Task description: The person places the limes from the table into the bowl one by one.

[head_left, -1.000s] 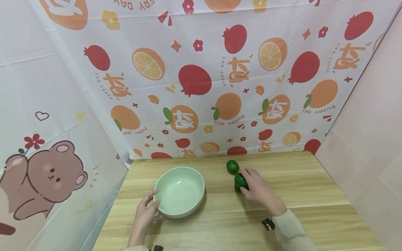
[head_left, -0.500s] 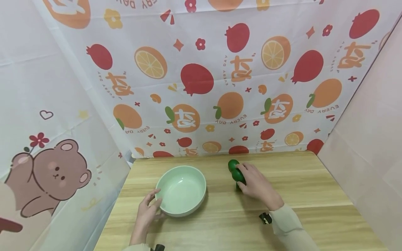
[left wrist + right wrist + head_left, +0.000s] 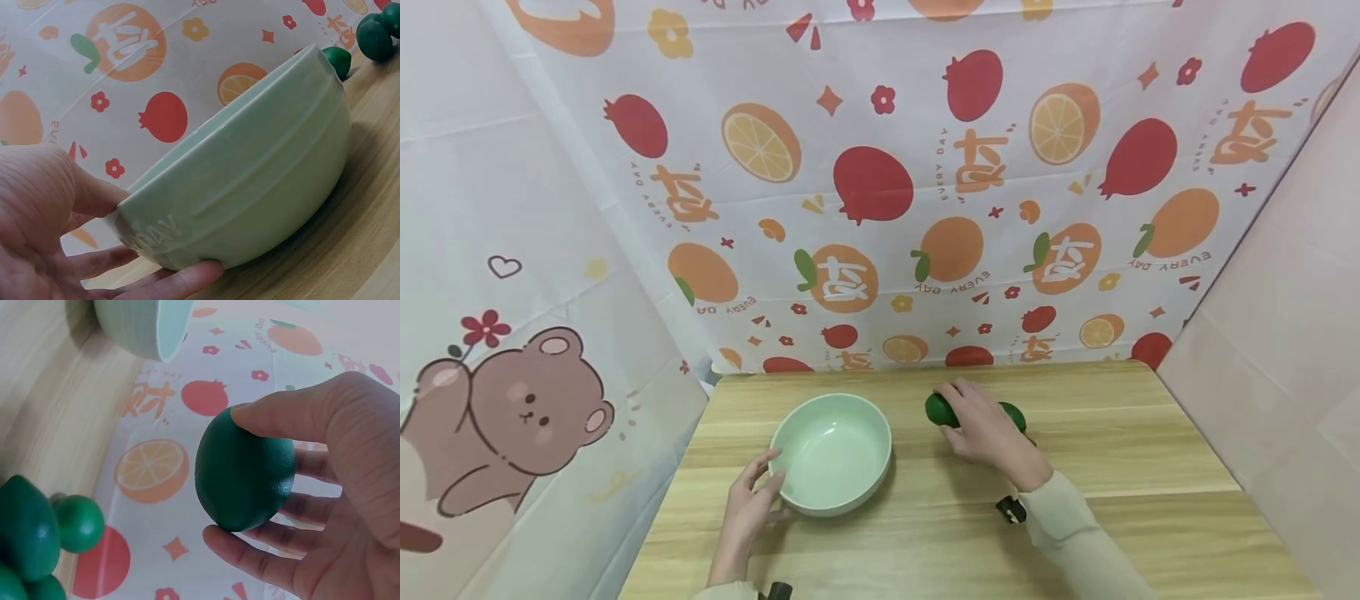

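Observation:
My left hand point(image 3: 748, 506) holds the near left side of a pale green bowl point(image 3: 831, 454). In the left wrist view the thumb lies at the bowl's rim and the fingers reach under its side. My right hand point(image 3: 988, 427) grips a dark green lime point(image 3: 244, 472), thumb on one side and fingers around the other. In the head view this lime point(image 3: 940, 409) shows to the right of the bowl. Another green lime point(image 3: 1012, 415) peeks out behind the right hand. The right wrist view has several more limes point(image 3: 28, 528) at its lower left, partly cut off.
The wooden table point(image 3: 910, 542) carries the bowl and the limes. A fruit-printed sheet point(image 3: 880, 275) hangs along its back edge. Pale sheets stand at both sides, the left one with a printed bear point(image 3: 535, 408).
My right hand, earlier over the cluster of limes, has moved left with one lime in its fingers. Another lime has come into view behind it. The left hand stays at the bowl.

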### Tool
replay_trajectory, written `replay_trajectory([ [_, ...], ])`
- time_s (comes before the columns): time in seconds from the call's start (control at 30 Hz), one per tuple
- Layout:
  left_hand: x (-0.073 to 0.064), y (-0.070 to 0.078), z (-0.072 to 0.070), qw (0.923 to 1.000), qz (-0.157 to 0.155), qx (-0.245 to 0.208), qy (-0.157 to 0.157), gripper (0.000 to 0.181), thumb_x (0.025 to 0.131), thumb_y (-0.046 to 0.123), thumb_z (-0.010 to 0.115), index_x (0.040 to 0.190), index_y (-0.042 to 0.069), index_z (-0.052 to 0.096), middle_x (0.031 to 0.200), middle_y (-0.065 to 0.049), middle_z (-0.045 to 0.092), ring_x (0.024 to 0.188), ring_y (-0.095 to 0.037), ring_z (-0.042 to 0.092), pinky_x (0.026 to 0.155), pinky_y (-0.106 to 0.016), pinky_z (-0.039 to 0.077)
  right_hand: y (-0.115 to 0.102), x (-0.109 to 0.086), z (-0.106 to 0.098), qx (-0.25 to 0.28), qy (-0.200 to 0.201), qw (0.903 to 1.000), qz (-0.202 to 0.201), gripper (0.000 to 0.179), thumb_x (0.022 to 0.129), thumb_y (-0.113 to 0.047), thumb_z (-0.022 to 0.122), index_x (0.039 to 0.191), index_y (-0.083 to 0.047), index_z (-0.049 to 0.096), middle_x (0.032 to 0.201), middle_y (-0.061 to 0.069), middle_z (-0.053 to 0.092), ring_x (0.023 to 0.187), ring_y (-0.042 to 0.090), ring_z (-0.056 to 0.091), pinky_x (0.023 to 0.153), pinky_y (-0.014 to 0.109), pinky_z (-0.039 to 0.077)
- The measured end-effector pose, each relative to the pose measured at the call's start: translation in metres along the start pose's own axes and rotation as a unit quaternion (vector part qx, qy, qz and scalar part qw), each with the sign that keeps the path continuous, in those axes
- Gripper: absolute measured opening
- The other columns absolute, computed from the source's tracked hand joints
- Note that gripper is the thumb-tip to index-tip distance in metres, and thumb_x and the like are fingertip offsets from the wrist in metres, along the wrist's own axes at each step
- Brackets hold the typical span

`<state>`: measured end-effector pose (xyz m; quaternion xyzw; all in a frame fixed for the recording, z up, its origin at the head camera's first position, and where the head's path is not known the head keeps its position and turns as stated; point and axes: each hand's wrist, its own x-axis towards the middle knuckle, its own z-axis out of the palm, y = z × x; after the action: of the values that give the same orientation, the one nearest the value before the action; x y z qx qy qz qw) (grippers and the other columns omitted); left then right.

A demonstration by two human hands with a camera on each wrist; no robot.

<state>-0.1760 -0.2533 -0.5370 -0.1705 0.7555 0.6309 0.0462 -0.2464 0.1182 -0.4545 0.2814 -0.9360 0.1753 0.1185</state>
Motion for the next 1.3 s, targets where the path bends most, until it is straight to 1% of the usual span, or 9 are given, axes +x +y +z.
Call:
replay_trajectory([
  [0.23, 0.001, 0.001, 0.001, 0.9999, -0.009, -0.01, -0.002, 0.052, 0.107, 0.018, 0.048, 0.157, 0.018, 0.034, 0.169, -0.024, 0.013, 0.143, -0.055, 0.039, 0.095, -0.041, 0.068, -0.009, 0.012, 0.002, -0.006, 0.0, 0.9999, -0.016, 0.055, 0.087, -0.02, 0.079, 0.136, -0.01, 0.056, 0.129, 0.011, 0.063, 0.118, 0.029, 0.061, 0.097, 0.045, 0.063],
  [0.4, 0.001, 0.0, 0.003, 0.9997, -0.013, -0.019, -0.002, 0.052, 0.108, 0.019, 0.048, 0.158, 0.02, 0.033, 0.169, -0.023, 0.012, 0.143, -0.056, 0.038, 0.094, -0.042, 0.068, -0.019, 0.02, 0.003, 0.009, -0.007, 0.9997, -0.02, 0.054, 0.087, -0.019, 0.079, 0.136, -0.011, 0.056, 0.131, 0.012, 0.062, 0.121, 0.029, 0.06, 0.098, 0.048, 0.063],
  [0.67, 0.001, -0.003, 0.003, 0.9997, -0.011, -0.021, -0.003, 0.053, 0.108, 0.02, 0.048, 0.159, 0.02, 0.032, 0.169, -0.024, 0.011, 0.143, -0.057, 0.037, 0.094, -0.042, 0.068, -0.032, 0.028, 0.01, 0.022, -0.018, 0.9993, -0.026, 0.055, 0.088, -0.02, 0.077, 0.138, -0.013, 0.055, 0.134, 0.01, 0.061, 0.124, 0.027, 0.059, 0.101, 0.044, 0.063],
  [0.77, 0.0, -0.003, 0.003, 0.9996, -0.014, -0.022, -0.001, 0.052, 0.108, 0.021, 0.048, 0.158, 0.02, 0.034, 0.17, -0.023, 0.011, 0.144, -0.056, 0.037, 0.094, -0.041, 0.068, -0.036, 0.03, 0.013, 0.02, -0.021, 0.9991, -0.03, 0.055, 0.089, -0.021, 0.076, 0.139, -0.014, 0.054, 0.134, 0.008, 0.061, 0.124, 0.025, 0.059, 0.101, 0.042, 0.063],
  [0.87, 0.001, -0.003, 0.003, 0.9996, -0.012, -0.025, -0.001, 0.052, 0.108, 0.021, 0.048, 0.158, 0.02, 0.034, 0.17, -0.023, 0.012, 0.144, -0.056, 0.037, 0.094, -0.042, 0.068, -0.04, 0.032, 0.016, 0.026, -0.021, 0.9989, -0.032, 0.055, 0.089, -0.02, 0.075, 0.14, -0.015, 0.054, 0.134, 0.008, 0.061, 0.123, 0.024, 0.059, 0.101, 0.041, 0.063],
  [1.0, 0.001, -0.002, 0.002, 0.9997, -0.011, -0.023, -0.002, 0.052, 0.108, 0.019, 0.048, 0.158, 0.021, 0.033, 0.169, -0.024, 0.012, 0.143, -0.056, 0.038, 0.093, -0.042, 0.068, -0.045, 0.036, 0.022, 0.037, -0.031, 0.9984, -0.03, 0.054, 0.09, -0.021, 0.073, 0.141, -0.015, 0.053, 0.136, 0.007, 0.061, 0.123, 0.023, 0.059, 0.102, 0.04, 0.063],
  [1.13, 0.001, -0.002, 0.002, 0.9997, -0.012, -0.021, -0.004, 0.052, 0.108, 0.02, 0.047, 0.159, 0.022, 0.033, 0.17, -0.023, 0.012, 0.143, -0.056, 0.038, 0.093, -0.042, 0.068, -0.049, 0.039, 0.028, 0.032, -0.04, 0.9981, -0.035, 0.054, 0.092, -0.024, 0.072, 0.142, -0.014, 0.053, 0.137, 0.009, 0.061, 0.125, 0.024, 0.059, 0.103, 0.04, 0.062],
  [1.3, 0.001, -0.002, 0.002, 0.9998, -0.009, -0.018, -0.003, 0.053, 0.108, 0.021, 0.047, 0.159, 0.022, 0.032, 0.17, -0.022, 0.012, 0.143, -0.055, 0.039, 0.093, -0.042, 0.068, -0.057, 0.042, 0.03, 0.025, -0.041, 0.998, -0.04, 0.053, 0.093, -0.027, 0.072, 0.142, -0.015, 0.053, 0.137, 0.007, 0.062, 0.124, 0.024, 0.06, 0.102, 0.04, 0.063],
])
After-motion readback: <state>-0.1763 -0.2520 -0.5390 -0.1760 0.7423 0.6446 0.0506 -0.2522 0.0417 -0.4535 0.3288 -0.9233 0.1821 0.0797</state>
